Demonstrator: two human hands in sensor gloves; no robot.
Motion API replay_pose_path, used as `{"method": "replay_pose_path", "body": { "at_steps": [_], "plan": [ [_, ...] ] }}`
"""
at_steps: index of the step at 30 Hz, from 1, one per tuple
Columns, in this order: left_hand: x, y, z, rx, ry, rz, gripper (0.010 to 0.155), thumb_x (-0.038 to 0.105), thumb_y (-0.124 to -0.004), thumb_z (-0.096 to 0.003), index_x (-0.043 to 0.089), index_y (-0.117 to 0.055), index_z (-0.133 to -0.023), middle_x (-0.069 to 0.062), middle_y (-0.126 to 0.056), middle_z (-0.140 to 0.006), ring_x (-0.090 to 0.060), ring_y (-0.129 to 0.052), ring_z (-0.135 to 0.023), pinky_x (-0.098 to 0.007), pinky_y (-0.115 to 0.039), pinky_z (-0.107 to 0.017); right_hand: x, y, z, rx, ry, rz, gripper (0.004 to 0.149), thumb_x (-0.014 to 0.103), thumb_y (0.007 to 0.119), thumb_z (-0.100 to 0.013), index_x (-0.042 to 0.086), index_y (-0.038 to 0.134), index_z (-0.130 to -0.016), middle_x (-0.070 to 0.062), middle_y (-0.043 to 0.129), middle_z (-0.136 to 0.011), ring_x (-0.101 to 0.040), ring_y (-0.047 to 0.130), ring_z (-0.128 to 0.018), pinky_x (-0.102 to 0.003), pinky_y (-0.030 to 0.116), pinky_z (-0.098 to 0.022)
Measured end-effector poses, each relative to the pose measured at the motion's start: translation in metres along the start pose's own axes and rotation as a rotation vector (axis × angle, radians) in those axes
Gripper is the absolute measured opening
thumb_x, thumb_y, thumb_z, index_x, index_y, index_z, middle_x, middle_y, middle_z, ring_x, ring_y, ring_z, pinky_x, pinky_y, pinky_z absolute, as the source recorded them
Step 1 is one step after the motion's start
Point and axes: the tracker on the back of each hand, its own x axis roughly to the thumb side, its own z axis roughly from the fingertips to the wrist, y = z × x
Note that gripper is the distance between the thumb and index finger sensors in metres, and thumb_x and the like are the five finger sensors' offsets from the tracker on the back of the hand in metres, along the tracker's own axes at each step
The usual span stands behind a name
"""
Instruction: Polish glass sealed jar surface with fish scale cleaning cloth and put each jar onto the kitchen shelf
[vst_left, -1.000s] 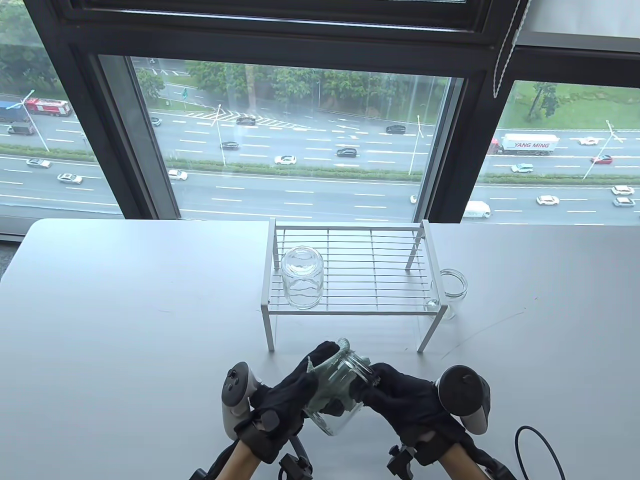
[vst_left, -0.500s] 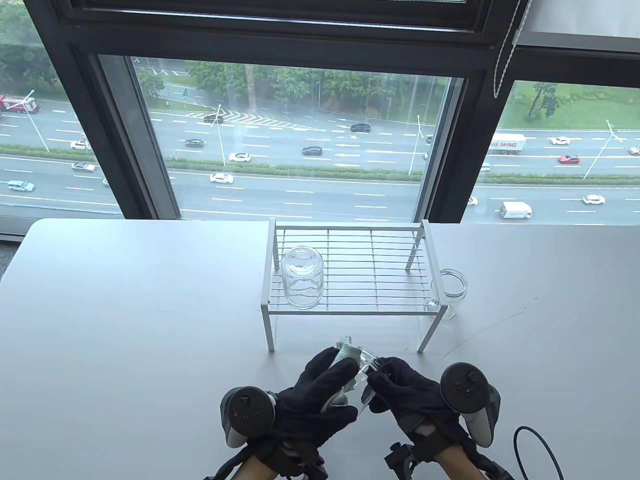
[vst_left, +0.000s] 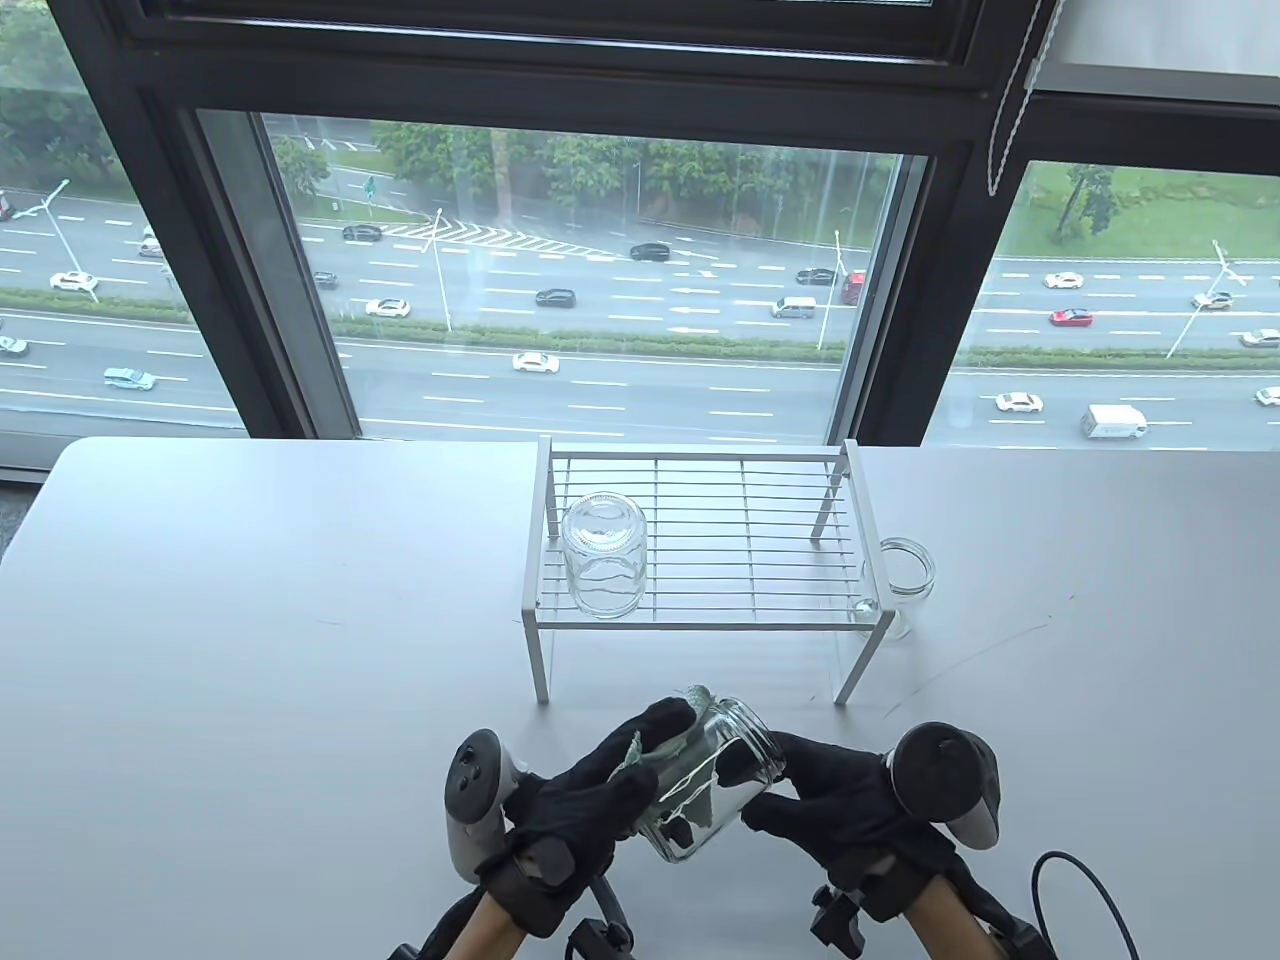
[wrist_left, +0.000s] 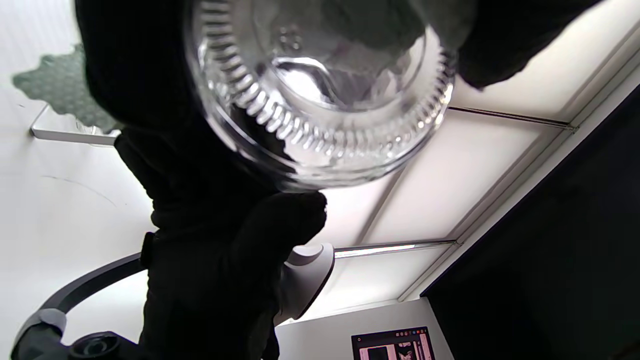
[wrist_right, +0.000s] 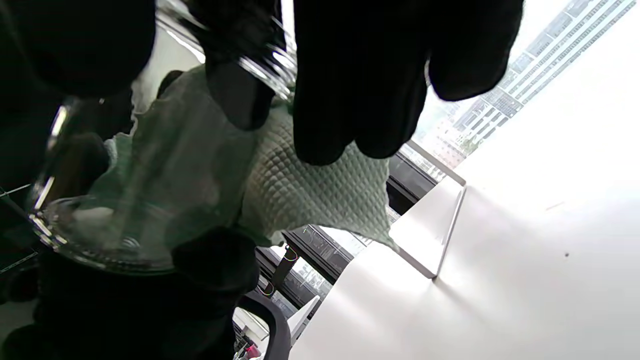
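A clear glass jar (vst_left: 715, 790) is held tilted above the table's front edge, mouth pointing away and right. My left hand (vst_left: 610, 790) wraps the green fish scale cloth (vst_left: 655, 755) round the jar's left side. My right hand (vst_left: 820, 790) grips the jar near its mouth. The left wrist view shows the jar's ribbed base (wrist_left: 320, 100) close up and a corner of the cloth (wrist_left: 65, 90). In the right wrist view, the cloth (wrist_right: 310, 195) lies against the jar (wrist_right: 100, 235) under my fingers (wrist_right: 360, 75). The white wire shelf (vst_left: 745, 540) stands behind, a second jar (vst_left: 603, 555) upside down on its left part.
A third jar (vst_left: 905, 575) stands upright on the table just right of the shelf. A black cable (vst_left: 1080, 900) loops at the front right. The table (vst_left: 250, 620) ends at a large window behind the shelf.
My left hand lay over the top of the jar with the cloth half a second ago; it has rolled back to the jar's left side. More of the jar's glass shows.
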Motion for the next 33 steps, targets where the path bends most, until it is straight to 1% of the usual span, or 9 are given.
{"method": "replay_pose_path", "body": {
  "at_steps": [7,10,13,16,18,20,23,28,33],
  "plan": [
    [0.013,-0.008,0.001,0.025,-0.090,-0.448,0.068,0.068,-0.078,-0.0490,0.041,-0.063,-0.110,-0.031,-0.046,-0.118,-0.064,-0.069,-0.089,-0.058,-0.086,-0.047,-0.003,0.008,0.004,-0.101,0.212,-0.036,0.057,0.067,0.078,-0.034,0.030,0.089,-0.076,-0.010,0.105,-0.067,-0.034,0.100,-0.062,-0.055,0.075,-0.055],
    [0.021,-0.011,0.001,0.015,-0.165,-0.712,0.068,0.068,-0.079,-0.0483,0.044,-0.061,-0.109,-0.029,-0.051,-0.117,-0.060,-0.076,-0.087,-0.054,-0.089,-0.046,0.009,0.009,0.009,-0.147,0.309,0.001,0.059,0.069,0.079,-0.034,0.028,0.090,-0.076,-0.010,0.105,-0.065,-0.034,0.101,-0.061,-0.055,0.076,-0.055],
    [0.019,-0.003,0.002,0.097,-0.155,-0.477,0.066,0.066,-0.080,-0.0494,0.044,-0.061,-0.109,-0.027,-0.053,-0.117,-0.058,-0.078,-0.087,-0.053,-0.090,-0.046,0.011,0.008,0.006,-0.153,0.215,-0.093,0.075,0.069,0.080,-0.035,0.022,0.078,-0.093,-0.006,0.104,-0.066,-0.031,0.101,-0.063,-0.053,0.077,-0.056],
    [0.009,0.002,0.001,0.112,-0.088,-0.018,0.067,0.066,-0.080,-0.0503,0.041,-0.062,-0.110,-0.030,-0.055,-0.115,-0.060,-0.079,-0.085,-0.053,-0.090,-0.044,0.010,0.008,-0.001,-0.007,0.090,-0.327,0.071,0.056,0.088,-0.037,0.024,0.072,-0.099,-0.008,0.102,-0.070,-0.034,0.097,-0.067,-0.056,0.073,-0.058],
    [0.004,0.001,0.000,0.044,-0.038,0.119,0.066,0.066,-0.079,-0.0517,0.040,-0.062,-0.110,-0.030,-0.054,-0.116,-0.060,-0.079,-0.085,-0.053,-0.090,-0.044,0.011,0.008,-0.003,0.071,0.046,-0.314,0.070,0.054,0.090,-0.036,0.027,0.072,-0.099,-0.008,0.101,-0.072,-0.035,0.097,-0.068,-0.057,0.072,-0.059],
    [0.002,0.001,0.000,0.022,-0.023,0.091,0.066,0.066,-0.077,-0.0528,0.040,-0.060,-0.111,-0.030,-0.053,-0.116,-0.060,-0.078,-0.086,-0.053,-0.090,-0.045,0.012,0.005,-0.002,0.070,0.018,-0.176,0.065,0.057,0.088,-0.035,0.032,0.078,-0.094,-0.008,0.100,-0.075,-0.035,0.096,-0.070,-0.057,0.072,-0.060],
    [0.005,0.001,0.000,0.030,-0.028,-0.039,0.068,0.068,-0.076,-0.0517,0.039,-0.062,-0.111,-0.030,-0.053,-0.116,-0.061,-0.078,-0.085,-0.052,-0.090,-0.045,0.010,-0.001,-0.001,0.013,-0.013,0.074,0.052,0.066,0.082,-0.034,0.041,0.088,-0.079,-0.006,0.097,-0.083,-0.034,0.092,-0.078,-0.057,0.069,-0.063],
    [0.021,-0.003,0.003,0.123,-0.163,-0.385,0.066,0.064,-0.081,-0.0491,0.039,-0.066,-0.108,-0.028,-0.058,-0.115,-0.061,-0.077,-0.085,-0.053,-0.090,-0.044,-0.002,0.001,0.003,-0.092,0.142,-0.069,0.049,0.067,0.082,-0.032,0.037,0.095,-0.069,-0.008,0.104,-0.069,-0.035,0.095,-0.071,-0.057,0.070,-0.059],
    [0.037,-0.018,0.005,0.069,-0.321,-0.793,0.070,0.064,-0.082,-0.0477,0.039,-0.061,-0.109,-0.028,-0.051,-0.116,-0.060,-0.068,-0.092,-0.057,-0.083,-0.053,-0.007,0.010,0.006,-0.140,0.368,-0.213,0.057,0.066,0.077,-0.035,0.025,0.093,-0.071,-0.009,0.107,-0.060,-0.036,0.099,-0.063,-0.056,0.074,-0.056]
  ]
}}
